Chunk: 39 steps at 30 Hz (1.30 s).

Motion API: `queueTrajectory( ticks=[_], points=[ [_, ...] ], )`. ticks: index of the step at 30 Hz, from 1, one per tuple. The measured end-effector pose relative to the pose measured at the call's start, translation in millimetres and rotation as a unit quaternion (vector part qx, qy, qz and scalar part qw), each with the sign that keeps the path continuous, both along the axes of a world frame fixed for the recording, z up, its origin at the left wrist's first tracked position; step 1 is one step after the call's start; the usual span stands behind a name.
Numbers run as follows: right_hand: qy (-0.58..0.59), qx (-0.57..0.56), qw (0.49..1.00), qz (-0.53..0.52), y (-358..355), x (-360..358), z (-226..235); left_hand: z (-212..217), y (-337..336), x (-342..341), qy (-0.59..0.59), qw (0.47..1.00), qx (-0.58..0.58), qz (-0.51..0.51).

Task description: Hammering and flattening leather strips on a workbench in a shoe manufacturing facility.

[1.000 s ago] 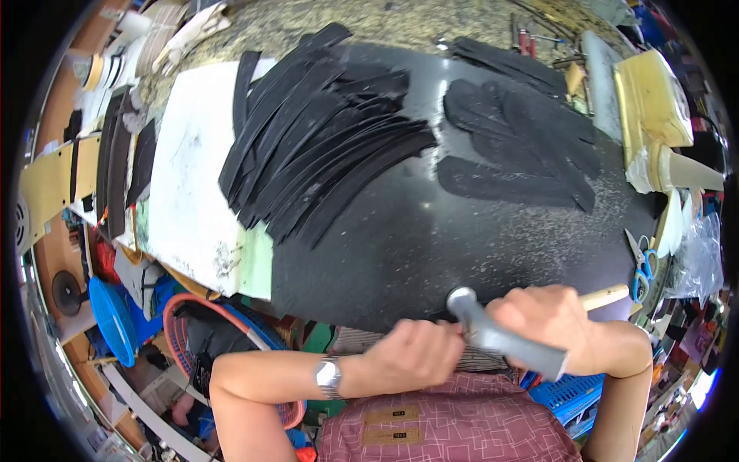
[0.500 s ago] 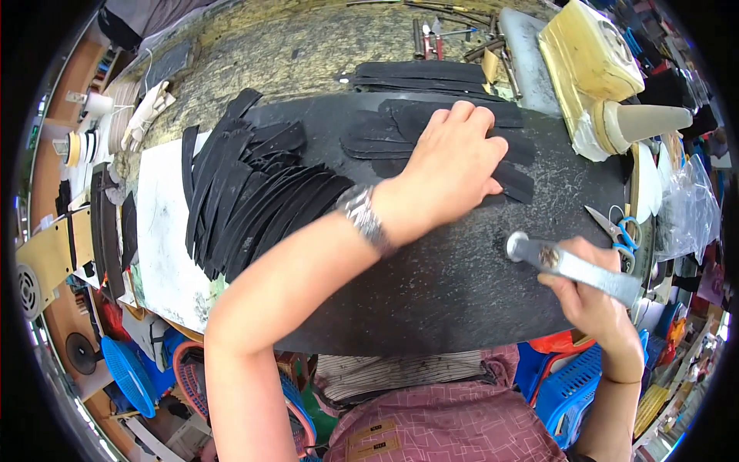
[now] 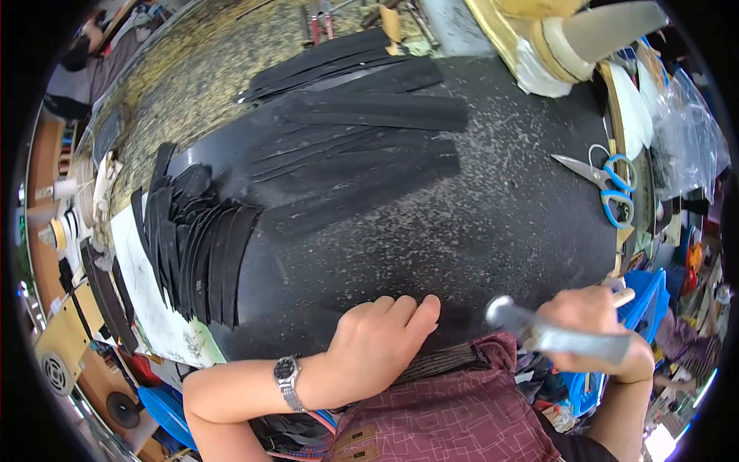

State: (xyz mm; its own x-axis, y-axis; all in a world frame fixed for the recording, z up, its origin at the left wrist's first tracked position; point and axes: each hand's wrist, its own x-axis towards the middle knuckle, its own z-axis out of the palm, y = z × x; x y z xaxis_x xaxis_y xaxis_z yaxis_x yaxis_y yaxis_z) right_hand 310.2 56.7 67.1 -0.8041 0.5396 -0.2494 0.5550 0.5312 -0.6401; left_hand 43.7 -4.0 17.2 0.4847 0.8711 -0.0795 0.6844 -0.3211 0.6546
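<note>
Head view, my left hand: my left hand (image 3: 381, 346) lies flat at the near edge of the desk (image 3: 500, 223), fingers spread and pressing down, nothing clasped in the grip.
Head view, under that hand: I think a black strip (image 3: 450, 314) lies beneath my fingertips, but it is black on a black top, so I cannot be sure.
Head view, my right hand: my right hand (image 3: 593, 331) is closed around a grey metal tool (image 3: 558, 336), held just off the desk's near right corner, its round head pointing toward my left hand.
Head view, sorted stack: a fan of curved black pieces (image 3: 196, 258) stands at the left edge, partly on a white sheet (image 3: 150, 312).
Head view, long strips: flat black strips (image 3: 362, 146) are laid out across the far half of the desk.
Head view, side things: blue-handled scissors (image 3: 604, 181) lie at the right edge.
How far along: I judge the work well under way, with many pieces laid out or stacked and one more at the near edge awaiting the tool.
</note>
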Motion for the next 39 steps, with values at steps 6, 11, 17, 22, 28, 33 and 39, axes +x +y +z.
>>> queueTrajectory(
  ticks=[6,11,17,22,28,33,39],
  points=[
    [-0.001,0.094,0.993,0.069,-19,-10,-13,-1,16,21,-0.068,0.997,-0.021,-0.014],
    [0.001,0.124,0.990,0.063,-26,-11,-18,-22,16,9,-0.120,0.975,0.115,-0.145],
    [-0.014,0.120,0.992,0.037,-16,-8,-7,-24,10,10,0.005,0.923,0.298,-0.242],
    [-0.020,0.153,0.986,0.064,-13,-17,-6,-26,7,11,0.029,0.908,0.336,-0.249],
    [-0.018,0.165,0.983,0.073,-16,-23,-7,-23,8,6,0.055,0.891,0.359,-0.274],
    [0.012,0.160,0.983,0.086,-8,-27,-9,-19,7,-7,0.011,0.933,0.260,-0.247],
    [0.009,0.161,0.979,0.124,-7,-45,-9,-11,1,-25,0.045,0.931,0.262,-0.250]
  ],
)
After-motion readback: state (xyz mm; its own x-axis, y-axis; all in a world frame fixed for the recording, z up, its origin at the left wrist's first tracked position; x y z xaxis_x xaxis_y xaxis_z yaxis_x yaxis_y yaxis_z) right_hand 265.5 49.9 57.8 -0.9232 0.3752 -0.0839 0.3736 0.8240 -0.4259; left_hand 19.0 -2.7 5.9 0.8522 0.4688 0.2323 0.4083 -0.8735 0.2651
